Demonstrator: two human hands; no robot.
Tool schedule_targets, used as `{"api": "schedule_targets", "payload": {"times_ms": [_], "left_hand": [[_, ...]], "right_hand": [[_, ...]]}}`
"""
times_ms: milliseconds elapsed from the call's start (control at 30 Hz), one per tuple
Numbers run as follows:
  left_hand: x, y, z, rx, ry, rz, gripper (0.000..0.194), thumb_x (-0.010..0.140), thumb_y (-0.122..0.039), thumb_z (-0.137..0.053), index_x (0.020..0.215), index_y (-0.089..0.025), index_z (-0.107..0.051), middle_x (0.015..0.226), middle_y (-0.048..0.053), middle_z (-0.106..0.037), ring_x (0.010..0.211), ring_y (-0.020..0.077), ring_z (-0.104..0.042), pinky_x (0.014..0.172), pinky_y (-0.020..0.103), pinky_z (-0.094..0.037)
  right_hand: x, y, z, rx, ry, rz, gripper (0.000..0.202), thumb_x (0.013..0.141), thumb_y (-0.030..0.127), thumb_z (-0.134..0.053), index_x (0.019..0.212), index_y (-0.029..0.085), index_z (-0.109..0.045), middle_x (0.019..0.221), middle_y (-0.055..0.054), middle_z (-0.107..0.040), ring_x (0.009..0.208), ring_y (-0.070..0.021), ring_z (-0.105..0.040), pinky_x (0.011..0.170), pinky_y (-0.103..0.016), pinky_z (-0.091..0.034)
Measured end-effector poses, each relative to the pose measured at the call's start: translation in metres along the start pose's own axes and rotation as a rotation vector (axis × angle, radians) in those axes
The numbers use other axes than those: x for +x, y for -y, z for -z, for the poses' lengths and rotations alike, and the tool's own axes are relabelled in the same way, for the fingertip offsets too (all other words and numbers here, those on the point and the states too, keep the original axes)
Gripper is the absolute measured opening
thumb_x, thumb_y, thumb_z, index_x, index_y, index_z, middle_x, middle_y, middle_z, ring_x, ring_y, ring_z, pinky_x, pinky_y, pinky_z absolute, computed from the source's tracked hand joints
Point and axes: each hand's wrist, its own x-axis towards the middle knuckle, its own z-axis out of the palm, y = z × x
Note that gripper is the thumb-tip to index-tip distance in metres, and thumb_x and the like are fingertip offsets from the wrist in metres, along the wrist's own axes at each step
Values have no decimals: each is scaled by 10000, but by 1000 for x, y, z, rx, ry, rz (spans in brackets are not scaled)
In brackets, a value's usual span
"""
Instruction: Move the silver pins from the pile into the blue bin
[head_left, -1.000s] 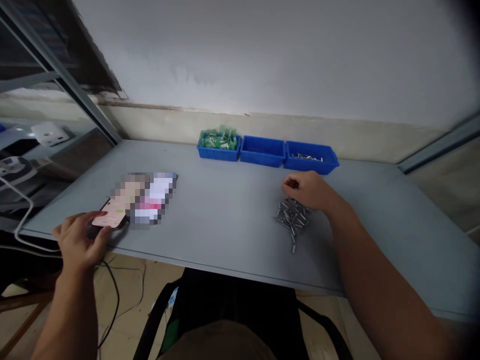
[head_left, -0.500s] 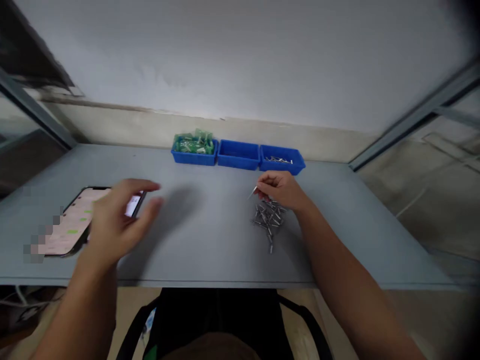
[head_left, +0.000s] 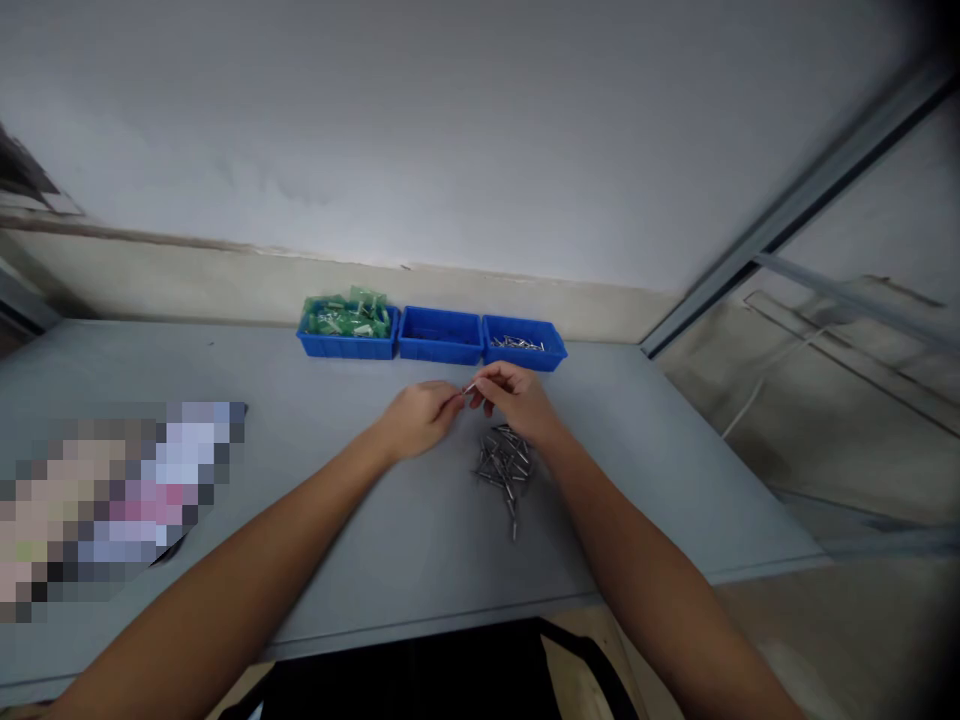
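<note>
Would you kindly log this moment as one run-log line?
left hand and right hand: pinching one metal pin | pin pile: beneath right hand

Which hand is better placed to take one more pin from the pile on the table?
Right, probably. The right hand hovers just above the pile, while the left hand is further aside; both meet at one pin.
</note>
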Motion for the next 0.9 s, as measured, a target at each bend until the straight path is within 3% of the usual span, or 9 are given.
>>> {"api": "schedule_targets", "payload": {"times_ms": [133,300,500,733,900], "left_hand": [[-4,9,-14,47,-168,73,280,907,-251,-437,744,-151,-642,708,53,-642,629,146,-558,628,274,-428],[-7,20,-20,82,-287,100,223,876,-260,-516,753,-161,-674,710,53,-666,624,146,-574,623,274,-436],[-9,28,-21,201,-307,115,207,857,-257,-568,708,-151,-665,671,54,-646,626,159,-567,628,286,-431],[-8,29,-21,221,-320,133,167,839,-252,-611,720,-152,-670,684,52,-652,652,164,-576,632,286,-429],[-9,28,-20,202,-310,147,203,839,-282,-620,683,-154,-641,649,41,-635,617,151,-558,615,281,-420]], "right_hand": [[-3,1,-2,-171,4,42,363,829,356,-582,1171,237,-604,1009,-60,-710,837,-172,-664,677,-306,-528],[-8,3,-5,-375,156,102,427,835,290,-562,1262,296,-580,1173,-39,-669,924,-183,-643,742,-338,-532],[-10,0,-4,-543,222,159,529,820,284,-576,1345,269,-513,1161,-55,-674,820,-176,-640,691,-318,-531],[-10,-3,-4,-597,232,242,580,806,242,-574,1376,267,-471,1324,-59,-577,1012,-223,-626,797,-371,-537],[-9,-2,-3,-598,227,229,570,811,239,-570,1372,268,-475,1327,-60,-574,1013,-223,-636,830,-392,-536]]}}
